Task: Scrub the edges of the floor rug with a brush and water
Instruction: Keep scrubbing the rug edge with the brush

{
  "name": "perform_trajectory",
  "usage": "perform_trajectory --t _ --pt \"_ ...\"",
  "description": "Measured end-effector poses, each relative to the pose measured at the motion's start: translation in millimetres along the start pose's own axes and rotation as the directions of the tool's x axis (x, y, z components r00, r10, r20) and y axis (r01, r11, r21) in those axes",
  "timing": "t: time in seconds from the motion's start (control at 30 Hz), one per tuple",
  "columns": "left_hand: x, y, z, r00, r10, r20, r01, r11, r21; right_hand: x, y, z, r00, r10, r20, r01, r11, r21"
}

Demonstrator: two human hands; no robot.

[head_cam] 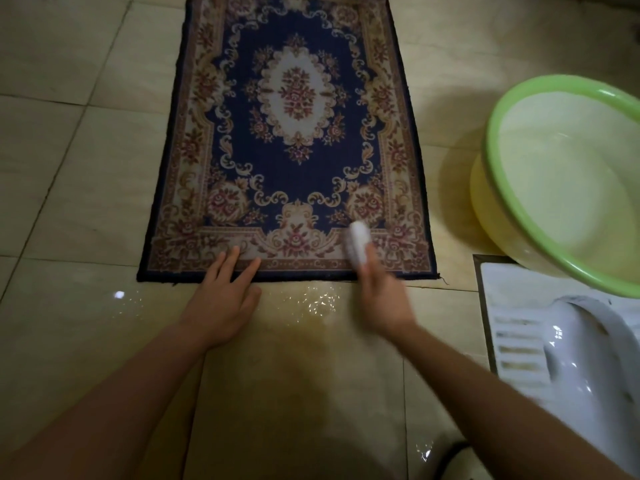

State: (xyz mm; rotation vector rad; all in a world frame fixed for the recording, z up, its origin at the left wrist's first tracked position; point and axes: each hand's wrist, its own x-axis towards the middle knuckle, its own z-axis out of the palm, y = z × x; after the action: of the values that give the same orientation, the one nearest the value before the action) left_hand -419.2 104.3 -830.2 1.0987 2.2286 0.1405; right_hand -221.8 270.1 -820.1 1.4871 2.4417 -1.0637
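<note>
Lying flat on the tiled floor (86,188), the rug (287,133) is dark blue with a cream oval medallion and a floral border, its short near edge toward the person. Left hand (221,303) is at the rug's near edge, left of its middle, palm down, fingers (232,259) straight and spread, released, tips resting on the border and holding nothing. Right hand (381,299) is at the same near edge, right of its middle, fingers clenched round a white brush (358,242). The brush lies on the rug's border near the near-right corner and points up the rug; hand and brush are motion-blurred, so the bristles are unclear. A water patch (311,303) glistens on the tiles just off the rug's near edge, between the two hands. A green-rimmed basin (568,181) with a yellow outer wall sits to the right of the rug, apart from it; whether it holds water, cannot tell. A white ceramic floor toilet (571,348) is off the rug's near-right corner, nearer the person than the basin.
</note>
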Motion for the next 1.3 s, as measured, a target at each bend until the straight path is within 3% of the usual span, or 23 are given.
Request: perform_trajectory --t 0.07,0.13,0.2,0.23,0.3,0.33,0.4,0.47,0.53,0.63,0.7,0.77,0.83,0.93,1.0,1.07,1.1,1.17,1.2,1.27,1.3 --pt "-0.6 -1.6 -1.8 1.000 0.005 0.001 -0.005 1.000 0.000 -14.3 -16.1 15.2 0.968 -0.152 0.202 0.153 0.988 0.011" --pt "-0.6 -3.0 -2.4 1.000 0.012 -0.001 -0.012 1.000 -0.013 -8.7 -16.8 -1.1 0.952 -0.199 0.233 0.175 0.977 0.118" --pt "-0.4 -3.7 -2.0 1.000 0.012 -0.006 -0.013 1.000 -0.028 11.7 -8.1 -27.6 0.985 -0.143 0.097 0.122 0.974 0.192" --pt "-0.6 -3.3 -0.9 1.000 0.013 -0.007 -0.013 0.999 -0.030 22.1 -2.5 -39.7 0.999 -0.043 -0.008 0.044 0.976 0.214" --pt "-1.2 -2.0 0.1 1.000 0.013 -0.011 -0.013 1.000 -0.023 30.6 3.5 -39.4 0.976 0.149 -0.158 -0.109 0.965 0.239" --pt "-0.8 -1.7 -0.3 1.000 0.014 -0.014 -0.014 1.000 -0.021 26.2 0.2 -27.5 0.974 0.154 -0.167 -0.116 0.969 0.218" --pt "0.8 -3.2 -1.9 1.000 0.014 -0.016 -0.015 1.000 -0.013 5.6 -12.4 9.9 0.999 -0.036 -0.013 0.037 0.993 0.111" --pt "1.1 -5.3 -2.4 1.000 0.014 -0.014 -0.014 1.000 -0.005 -15.8 -26.9 37.1 0.945 -0.243 0.220 0.233 0.970 0.069" --pt "0.8 -6.1 -2.2 1.000 0.024 -0.013 -0.025 1.000 -0.013 -14.4 -31.8 30.3 0.908 -0.301 0.292 0.275 0.953 0.128" --pt "0.0 -7.3 -1.4 0.999 0.031 -0.036 -0.033 0.998 -0.047 22.0 -23.3 -7.8 0.985 -0.155 0.077 0.131 0.958 0.257" --pt "-1.6 -7.3 1.0 0.997 0.035 -0.065 -0.038 0.998 -0.058 38.9 -15.7 -24.1 0.994 0.038 -0.099 -0.014 0.972 0.234" --pt "-3.0 -10.9 3.6 0.990 -0.008 -0.139 0.000 0.998 -0.063 33.6 -24.2 -9.8 0.989 0.080 -0.124 -0.061 0.988 0.144" --pt "-6.6 -20.6 5.3 0.963 -0.100 -0.250 0.084 0.994 -0.072 11.9 -42.0 24.8 0.996 -0.076 0.040 0.074 0.995 0.063" --pt "-16.5 -47.4 6.3 0.906 -0.203 -0.372 0.191 0.979 -0.069 -13.6 -68.0 56.0 0.902 -0.283 0.325 0.274 0.959 0.075" --pt "-21.9 -65.1 5.2 0.897 -0.276 -0.346 0.270 0.961 -0.067 -4.3 -73.0 38.3 0.879 -0.313 0.359 0.274 0.949 0.156" --pt "-27.9 -78.7 8.8 0.901 -0.274 -0.337 0.283 0.959 -0.022 18.3 -68.8 11.7 0.933 -0.275 0.232 0.221 0.947 0.234" --pt "-30.0 -82.1 10.6 0.904 -0.254 -0.344 0.272 0.962 0.004 31.5 -64.2 2.0 0.975 -0.189 0.115 0.156 0.955 0.251" --pt "-31.2 -83.8 9.7 0.906 -0.248 -0.343 0.264 0.964 0.002 45.1 -58.4 3.7 0.998 -0.017 -0.063 0.028 0.983 0.181" --pt "-30.4 -83.3 8.4 0.906 -0.251 -0.341 0.262 0.965 -0.014 41.5 -60.4 14.3 0.998 -0.017 -0.068 0.024 0.993 0.112" --pt "-28.0 -84.1 5.5 0.902 -0.247 -0.354 0.250 0.968 -0.039 18.9 -71.2 49.4 0.979 -0.175 0.105 0.176 0.984 0.004" --pt "-28.3 -86.0 3.2 0.901 -0.246 -0.357 0.247 0.968 -0.043 3.7 -82.2 63.9 0.933 -0.269 0.238 0.274 0.962 0.010"
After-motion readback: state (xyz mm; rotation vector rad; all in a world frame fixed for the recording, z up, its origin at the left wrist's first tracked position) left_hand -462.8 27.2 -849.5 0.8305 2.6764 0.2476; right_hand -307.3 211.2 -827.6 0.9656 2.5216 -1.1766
